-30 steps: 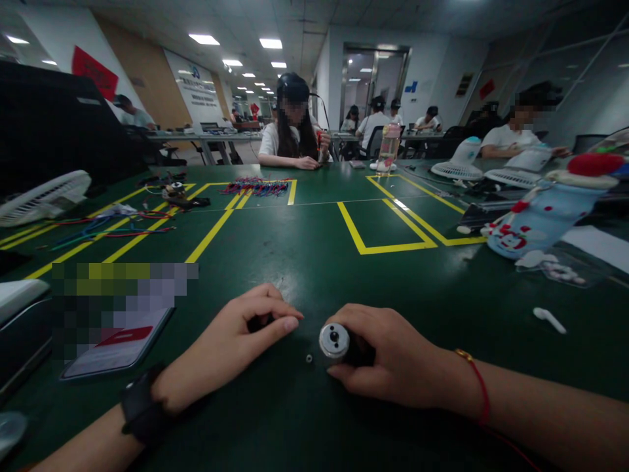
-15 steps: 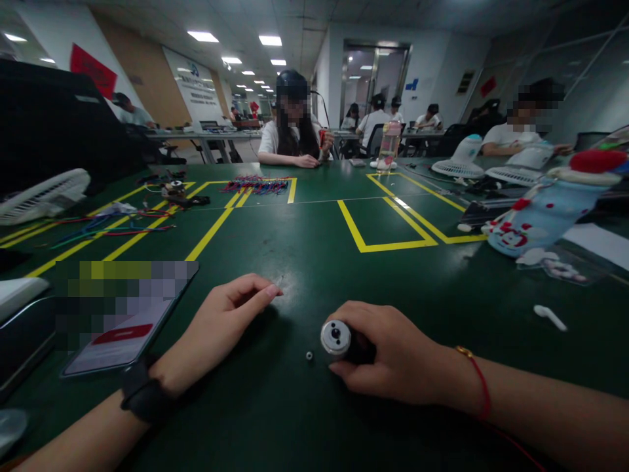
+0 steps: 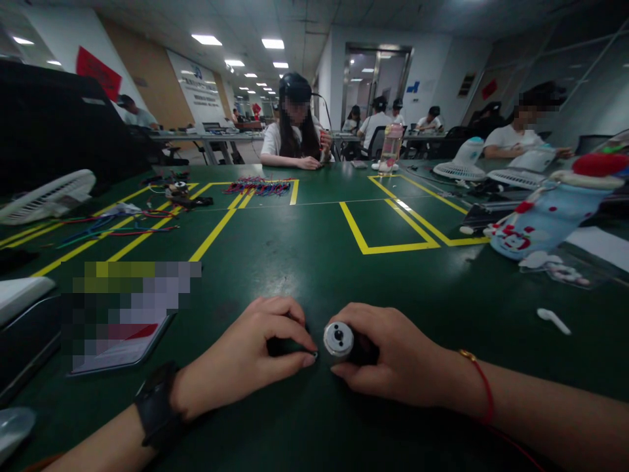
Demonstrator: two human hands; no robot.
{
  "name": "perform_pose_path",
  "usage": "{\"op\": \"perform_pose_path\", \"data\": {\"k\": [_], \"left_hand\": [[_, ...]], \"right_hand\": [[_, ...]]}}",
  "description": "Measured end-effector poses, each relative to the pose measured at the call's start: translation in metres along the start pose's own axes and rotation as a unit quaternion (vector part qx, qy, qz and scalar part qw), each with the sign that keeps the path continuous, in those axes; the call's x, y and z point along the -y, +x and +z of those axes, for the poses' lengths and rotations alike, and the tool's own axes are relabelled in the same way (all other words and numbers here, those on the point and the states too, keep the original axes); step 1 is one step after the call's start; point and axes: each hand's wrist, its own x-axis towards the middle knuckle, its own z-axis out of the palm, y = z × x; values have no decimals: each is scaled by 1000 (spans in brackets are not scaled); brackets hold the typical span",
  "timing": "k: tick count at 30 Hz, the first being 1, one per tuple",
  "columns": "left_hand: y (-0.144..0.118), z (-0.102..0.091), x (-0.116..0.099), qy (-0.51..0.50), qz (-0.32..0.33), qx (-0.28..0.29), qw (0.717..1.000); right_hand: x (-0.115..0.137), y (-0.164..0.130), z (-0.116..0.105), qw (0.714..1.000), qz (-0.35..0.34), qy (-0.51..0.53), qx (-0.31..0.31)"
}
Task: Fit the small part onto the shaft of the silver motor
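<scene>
From my remote seat, I would let the left hand [image 3: 253, 342] pinch the small ring [image 3: 315, 354] gently; its thumb and forefinger are nearly together, but I cannot tell if they have hold of it. The small ring lies at these tips, just left of the metal cylinder [image 3: 339, 337], which the right hand [image 3: 396, 354] grasps around from its right; I would hold this steady.

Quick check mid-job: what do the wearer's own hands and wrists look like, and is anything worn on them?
Both are ungloved, with bare fingers. The left hand has a black watch-like band on its wrist. The right hand has a thin red cord bracelet with a gold-coloured piece; no sleeve shows on that forearm.
</scene>
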Motion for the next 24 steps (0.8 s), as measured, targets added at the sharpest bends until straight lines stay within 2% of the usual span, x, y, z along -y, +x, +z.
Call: {"op": "perform_pose_path", "data": {"k": [2, 4, 6, 8, 13, 19, 22, 24], "left_hand": [[0, 1, -4, -42, -7, -28, 999], [0, 1, -11, -80, -14, -83, 993], [0, 1, -19, -92, -13, -135, 986], [0, 1, -27, -85, -5, -160, 984], [3, 3, -40, -49, 3, -148, 988], [2, 2, -43, -47, -1, -129, 990], [1, 1, -32, -79, -39, -164, 982], [2, 1, -19, -119, -97, -187, 970]], "right_hand": [[0, 0, 0, 1000, 0, 0, 1], [0, 1, 1, 1000, -1, 0, 2], [0, 1, 1, 1000, -4, -4, 4], [1, 2, 1, 1000, -4, -11, 7], [1, 3, 2, 1000, -6, -22, 9], [1, 2, 2, 1000, -6, -25, 6], [1, 1, 2, 1000, -11, -8, 4], [2, 1, 1, 1000, -11, -3, 6]]}}
